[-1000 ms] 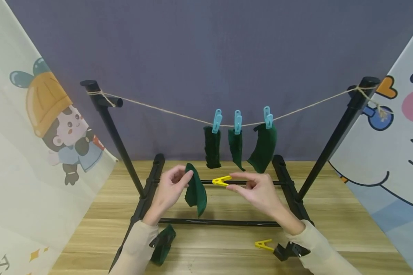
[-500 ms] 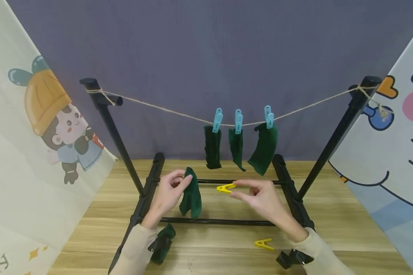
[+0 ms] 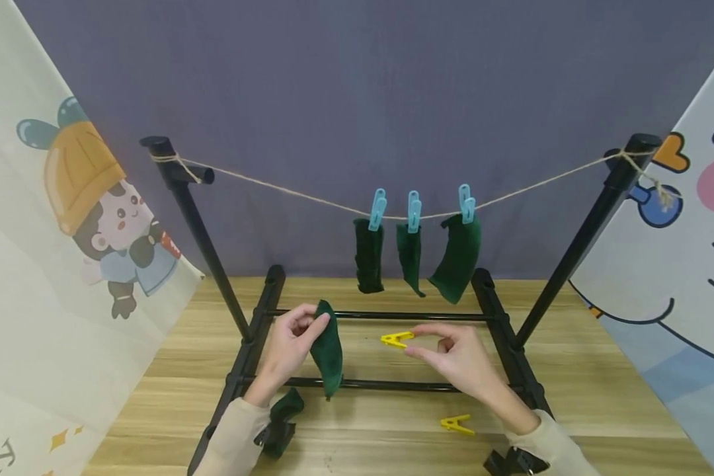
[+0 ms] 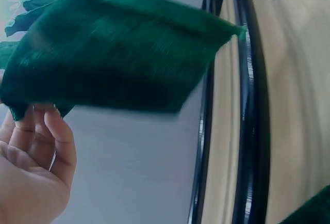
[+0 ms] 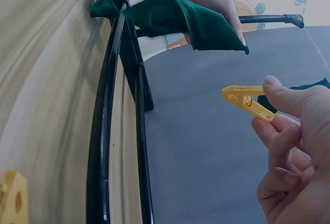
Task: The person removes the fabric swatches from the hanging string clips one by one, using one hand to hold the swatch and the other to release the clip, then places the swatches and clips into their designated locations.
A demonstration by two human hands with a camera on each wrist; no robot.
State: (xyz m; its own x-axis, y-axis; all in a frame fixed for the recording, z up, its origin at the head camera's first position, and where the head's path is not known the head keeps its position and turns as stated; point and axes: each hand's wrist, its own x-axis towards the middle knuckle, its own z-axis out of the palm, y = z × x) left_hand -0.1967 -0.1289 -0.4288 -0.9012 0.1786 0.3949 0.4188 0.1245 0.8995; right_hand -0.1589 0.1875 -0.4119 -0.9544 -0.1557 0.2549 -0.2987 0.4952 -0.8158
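Note:
My left hand [image 3: 291, 347] pinches a dark green piece of cloth [image 3: 327, 350] near its top edge; the cloth hangs down over the rack's front bar. Between thumb and forefinger, my right hand [image 3: 455, 354] holds a yellow clothespin [image 3: 396, 339] by its handle ends, its nose pointing left toward the cloth. In the right wrist view the same clothespin [image 5: 250, 100] shows its spring. Above and behind the hands, a string [image 3: 297, 194] carries three green cloth pieces, each under a light blue clothespin [image 3: 414, 211]. The rightmost hanging cloth [image 3: 457, 258] is the widest.
The string is tied between two black posts [image 3: 205, 248] of a rack on a wooden table [image 3: 387, 449]. A second yellow clothespin [image 3: 457, 424] lies in front of the rack. Another green cloth [image 3: 288, 404] lies by the left sleeve. A grey backdrop [image 3: 393, 86] stands behind.
Both hands have come down a little, away from the string. The right hand has also shifted slightly right with the clothespin, widening the gap to the cloth, which has turned in the left hand.

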